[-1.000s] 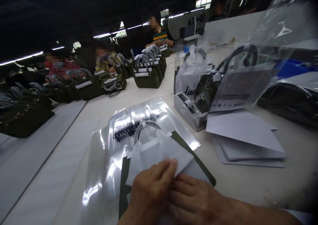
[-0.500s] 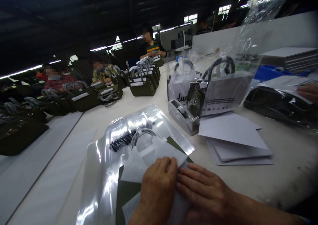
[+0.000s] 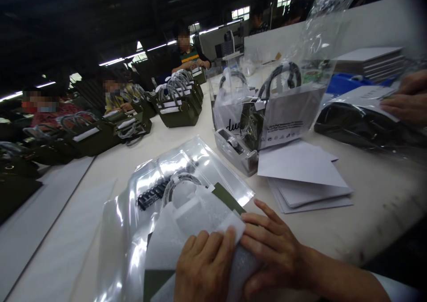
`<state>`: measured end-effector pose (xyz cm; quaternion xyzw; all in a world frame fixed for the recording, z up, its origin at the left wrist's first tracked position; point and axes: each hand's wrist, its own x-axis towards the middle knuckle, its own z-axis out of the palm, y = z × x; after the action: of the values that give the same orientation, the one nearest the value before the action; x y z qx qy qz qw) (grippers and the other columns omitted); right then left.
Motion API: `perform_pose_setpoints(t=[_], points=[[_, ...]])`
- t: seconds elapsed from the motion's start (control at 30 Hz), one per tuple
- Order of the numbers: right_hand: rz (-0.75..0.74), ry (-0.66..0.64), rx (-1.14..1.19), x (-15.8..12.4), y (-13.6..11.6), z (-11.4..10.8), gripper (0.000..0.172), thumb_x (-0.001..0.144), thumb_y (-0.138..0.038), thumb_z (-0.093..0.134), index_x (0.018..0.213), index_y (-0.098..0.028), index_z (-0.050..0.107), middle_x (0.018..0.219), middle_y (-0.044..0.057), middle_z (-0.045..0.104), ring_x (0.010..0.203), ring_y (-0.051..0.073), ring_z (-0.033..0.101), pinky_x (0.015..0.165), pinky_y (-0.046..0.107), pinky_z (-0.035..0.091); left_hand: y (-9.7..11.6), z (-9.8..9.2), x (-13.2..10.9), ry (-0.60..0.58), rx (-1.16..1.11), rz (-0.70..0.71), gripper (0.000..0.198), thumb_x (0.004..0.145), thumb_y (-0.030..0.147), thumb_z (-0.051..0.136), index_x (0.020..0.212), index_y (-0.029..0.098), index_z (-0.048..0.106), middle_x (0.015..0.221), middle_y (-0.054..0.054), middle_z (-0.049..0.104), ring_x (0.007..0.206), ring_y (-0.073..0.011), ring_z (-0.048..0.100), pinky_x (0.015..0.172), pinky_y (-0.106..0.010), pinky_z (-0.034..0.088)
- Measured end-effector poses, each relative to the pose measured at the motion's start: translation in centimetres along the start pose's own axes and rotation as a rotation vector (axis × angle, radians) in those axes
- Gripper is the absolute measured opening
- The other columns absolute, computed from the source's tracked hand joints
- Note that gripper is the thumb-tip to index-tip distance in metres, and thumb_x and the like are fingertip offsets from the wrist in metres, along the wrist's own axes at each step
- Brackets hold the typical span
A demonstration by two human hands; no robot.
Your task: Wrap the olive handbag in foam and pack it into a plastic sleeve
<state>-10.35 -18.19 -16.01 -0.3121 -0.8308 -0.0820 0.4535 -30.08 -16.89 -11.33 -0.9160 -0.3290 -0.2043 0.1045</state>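
An olive green handbag (image 3: pixel 227 196) lies in front of me, partly covered by a thin white wrapping sheet (image 3: pixel 203 208). Its wrapped handles (image 3: pixel 182 178) point away from me. My left hand (image 3: pixel 205 264) is closed, with curled fingers gripping the sheet near its folded edge. Beside it, my right hand (image 3: pixel 271 244) rests on the sheet and the bag's right side, fingers stretched and slightly spread. Under the handbag is a clear plastic bag (image 3: pixel 125 231) with black print. How much of the handbag lies beneath my hands is hidden.
A tape dispenser (image 3: pixel 236 153) stands by a handbag in a printed clear bag (image 3: pixel 290 115). White card sheets (image 3: pixel 300 168) lie to the right. A co-worker's hand (image 3: pixel 408 95) touches another bagged item (image 3: pixel 353 122). Rows of green handbags (image 3: pixel 178 113) stand at the far left.
The view has shifted, moving the scene left. My right hand's fingers have lifted and spread. The white sheet's upper part lies flatter. A co-worker's hand reaches further in at the right.
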Motion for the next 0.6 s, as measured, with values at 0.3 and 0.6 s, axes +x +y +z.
perform_pose_setpoints(t=[0.3,0.6], points=[[0.212,0.087,0.163,-1.3,-0.3,1.7,0.065,0.067,-0.059,0.061,0.106,-0.011,0.042,0.098,0.015,0.060,0.111,0.029,0.050,0.096,0.052,0.038,0.5,0.3,1.3,0.146,-0.095,0.097,0.018,0.088,0.026,0.040,0.090,0.016,0.056,0.070,-0.002,0.060,0.053,-0.0127,0.047,0.050,-0.027,0.033],[0.200,0.105,0.181,-1.2,-0.4,1.6,0.062,0.066,-0.056,0.063,0.105,-0.011,0.045,0.109,0.018,0.054,0.115,0.031,0.046,0.092,0.046,0.045,1.1,0.1,2.7,-0.050,0.071,-0.136,0.023,0.085,0.014,0.038,0.100,0.020,0.055,0.077,-0.002,0.059,0.065,-0.0152,0.056,0.054,-0.025,0.043]])
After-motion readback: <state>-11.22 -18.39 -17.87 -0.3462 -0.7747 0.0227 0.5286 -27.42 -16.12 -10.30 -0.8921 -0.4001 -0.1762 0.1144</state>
